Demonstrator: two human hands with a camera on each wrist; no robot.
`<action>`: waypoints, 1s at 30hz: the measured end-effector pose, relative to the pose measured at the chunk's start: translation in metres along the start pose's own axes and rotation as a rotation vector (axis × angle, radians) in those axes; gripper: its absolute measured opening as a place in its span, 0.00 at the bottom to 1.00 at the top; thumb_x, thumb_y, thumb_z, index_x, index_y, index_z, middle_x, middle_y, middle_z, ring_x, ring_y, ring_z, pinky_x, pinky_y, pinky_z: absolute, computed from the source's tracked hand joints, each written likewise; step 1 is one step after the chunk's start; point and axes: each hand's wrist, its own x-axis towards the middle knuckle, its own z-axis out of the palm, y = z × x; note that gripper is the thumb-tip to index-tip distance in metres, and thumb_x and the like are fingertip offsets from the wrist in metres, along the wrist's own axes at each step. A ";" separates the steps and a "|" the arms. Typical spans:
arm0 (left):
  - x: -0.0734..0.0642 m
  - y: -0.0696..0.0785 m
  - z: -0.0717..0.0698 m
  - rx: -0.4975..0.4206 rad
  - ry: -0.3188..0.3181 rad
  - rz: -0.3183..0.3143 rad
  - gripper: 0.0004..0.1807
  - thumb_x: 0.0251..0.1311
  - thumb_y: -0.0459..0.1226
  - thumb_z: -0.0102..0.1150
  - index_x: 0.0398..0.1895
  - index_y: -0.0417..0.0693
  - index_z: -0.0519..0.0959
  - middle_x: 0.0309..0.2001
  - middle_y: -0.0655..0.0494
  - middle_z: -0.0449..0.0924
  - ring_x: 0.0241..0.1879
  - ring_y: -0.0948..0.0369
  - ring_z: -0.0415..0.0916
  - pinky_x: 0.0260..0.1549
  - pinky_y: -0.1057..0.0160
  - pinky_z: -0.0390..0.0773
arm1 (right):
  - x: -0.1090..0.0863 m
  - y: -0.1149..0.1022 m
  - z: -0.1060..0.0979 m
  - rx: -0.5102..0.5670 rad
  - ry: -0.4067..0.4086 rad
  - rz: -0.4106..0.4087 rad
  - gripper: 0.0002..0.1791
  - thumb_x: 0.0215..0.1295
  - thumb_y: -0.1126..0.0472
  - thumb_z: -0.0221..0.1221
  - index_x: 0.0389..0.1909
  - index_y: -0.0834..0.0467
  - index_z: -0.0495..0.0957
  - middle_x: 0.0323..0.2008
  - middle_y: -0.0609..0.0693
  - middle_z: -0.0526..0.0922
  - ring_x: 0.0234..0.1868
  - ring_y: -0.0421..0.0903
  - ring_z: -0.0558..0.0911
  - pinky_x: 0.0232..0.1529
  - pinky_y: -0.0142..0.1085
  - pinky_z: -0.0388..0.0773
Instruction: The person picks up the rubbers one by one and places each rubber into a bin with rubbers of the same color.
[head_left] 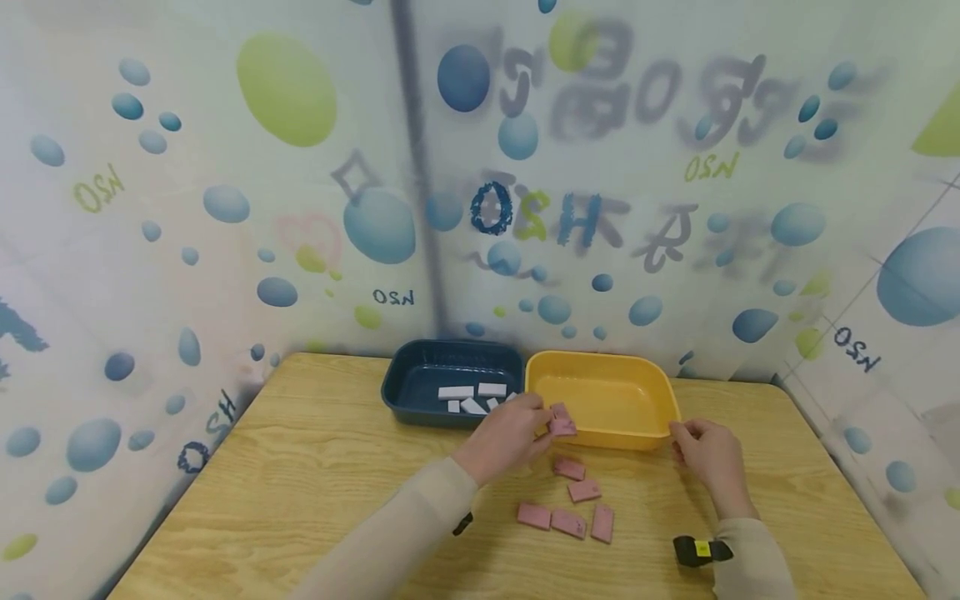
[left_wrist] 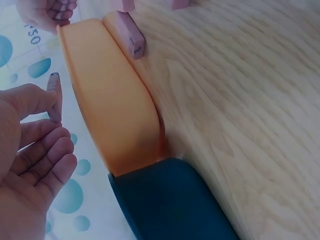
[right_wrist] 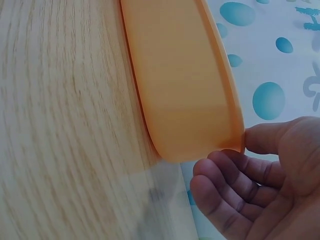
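My left hand point(head_left: 504, 439) pinches a small pink block point(left_wrist: 56, 97) between thumb and forefinger, over the front left rim of the yellow tray point(head_left: 600, 402). Its other fingers are loosely bent in the left wrist view. At the tray's front right corner, my right hand point(head_left: 711, 458) grips the rim between thumb and fingers point(right_wrist: 235, 170). Several more pink blocks point(head_left: 534, 515) lie scattered on the table in front of the tray, one of them point(left_wrist: 131, 36) close to its front wall.
A dark blue tray point(head_left: 408, 400) stands directly left of the yellow one, with several white blocks point(head_left: 456, 392) inside. Both trays sit near the back edge of the wooden table point(head_left: 315, 467). Behind it hangs a patterned sheet point(head_left: 465, 275) with blue and green spots.
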 end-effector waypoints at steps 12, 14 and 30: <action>0.021 -0.001 0.010 -0.105 -0.057 -0.072 0.10 0.70 0.43 0.64 0.39 0.48 0.90 0.29 0.60 0.73 0.27 0.66 0.65 0.28 0.74 0.67 | 0.000 -0.005 -0.003 0.011 -0.034 0.027 0.19 0.78 0.56 0.54 0.37 0.69 0.81 0.26 0.54 0.83 0.26 0.44 0.78 0.28 0.34 0.76; 0.025 0.000 0.012 -0.106 -0.062 -0.086 0.11 0.71 0.43 0.64 0.35 0.49 0.89 0.28 0.60 0.72 0.27 0.66 0.65 0.28 0.74 0.67 | 0.000 -0.006 -0.003 0.014 -0.041 0.031 0.19 0.78 0.56 0.54 0.38 0.70 0.81 0.27 0.55 0.84 0.27 0.44 0.79 0.28 0.34 0.77; 0.050 0.007 0.032 -0.098 -0.092 -0.156 0.08 0.68 0.42 0.65 0.35 0.49 0.88 0.28 0.61 0.75 0.28 0.67 0.68 0.28 0.74 0.71 | 0.002 -0.005 -0.004 -0.009 -0.056 0.016 0.19 0.78 0.55 0.53 0.34 0.67 0.81 0.25 0.53 0.82 0.26 0.45 0.78 0.29 0.36 0.75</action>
